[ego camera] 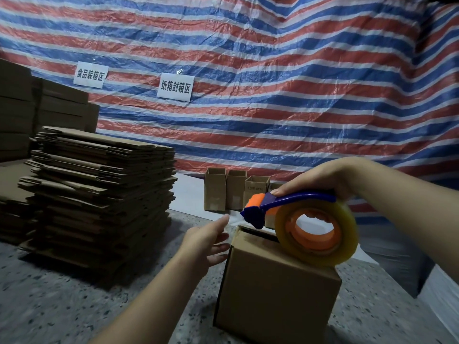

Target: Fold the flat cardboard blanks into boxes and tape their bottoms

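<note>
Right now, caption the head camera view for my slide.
Right hand runs tape dispenser over box; left hand reaches in.

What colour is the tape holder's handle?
The tape dispenser handle is dark blue, with an orange tip; head view.

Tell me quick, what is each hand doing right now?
Left hand: open, fingers straight, beside the box, holding nothing.
Right hand: gripping the tape dispenser on the box.

Crinkly plastic tarp backdrop [273, 70] is showing red, white and blue stripes; curved-handled tape dispenser [285, 202] is rocking blue and orange, plain cardboard box [275, 289] looking brown.
</note>
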`<state>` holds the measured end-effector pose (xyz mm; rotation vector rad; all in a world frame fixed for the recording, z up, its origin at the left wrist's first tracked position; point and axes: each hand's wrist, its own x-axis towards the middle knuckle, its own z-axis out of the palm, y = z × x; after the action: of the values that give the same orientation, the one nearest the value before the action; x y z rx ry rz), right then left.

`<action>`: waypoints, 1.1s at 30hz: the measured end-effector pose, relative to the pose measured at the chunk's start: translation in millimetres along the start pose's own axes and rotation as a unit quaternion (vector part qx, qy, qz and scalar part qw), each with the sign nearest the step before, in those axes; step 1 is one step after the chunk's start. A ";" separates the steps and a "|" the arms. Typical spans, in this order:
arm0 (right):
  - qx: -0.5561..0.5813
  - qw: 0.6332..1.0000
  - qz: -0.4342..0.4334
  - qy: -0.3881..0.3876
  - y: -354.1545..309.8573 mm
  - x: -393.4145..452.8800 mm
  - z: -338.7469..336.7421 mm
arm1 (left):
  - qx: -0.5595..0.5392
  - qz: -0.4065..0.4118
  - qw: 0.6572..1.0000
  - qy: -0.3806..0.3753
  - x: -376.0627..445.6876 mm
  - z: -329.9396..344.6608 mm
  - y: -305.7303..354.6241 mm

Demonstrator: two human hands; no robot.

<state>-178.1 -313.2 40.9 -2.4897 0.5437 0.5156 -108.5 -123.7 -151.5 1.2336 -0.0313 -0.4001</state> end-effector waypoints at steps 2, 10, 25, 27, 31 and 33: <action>-0.011 1.000 0.003 -0.003 -4.2 1.0 1.2 | 0.000 -0.010 1.000 -0.002 2.3 0.7 -4.9; -0.051 0.999 0.013 0.012 -20.6 6.5 7.0 | -0.008 -0.031 0.999 0.010 15.3 -1.7 -18.5; -0.055 0.998 0.019 0.007 -23.9 9.4 10.5 | 0.096 -0.033 0.994 -0.026 14.8 -4.0 -34.7; -0.056 0.998 0.017 0.005 -23.4 8.7 10.7 | 0.120 -0.019 0.992 -0.020 16.9 -5.0 -35.8; -0.059 0.998 0.018 0.012 -23.0 8.4 11.0 | 0.205 0.024 0.978 0.005 20.1 -3.3 -32.5; -0.061 0.998 0.022 0.009 -23.3 8.5 11.0 | 0.249 0.070 0.965 0.028 21.9 -2.6 -28.3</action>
<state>-162.6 -291.1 38.1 -2.6043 0.5904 0.5593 -95.4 -135.9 -182.6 1.7281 -0.1794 -0.2372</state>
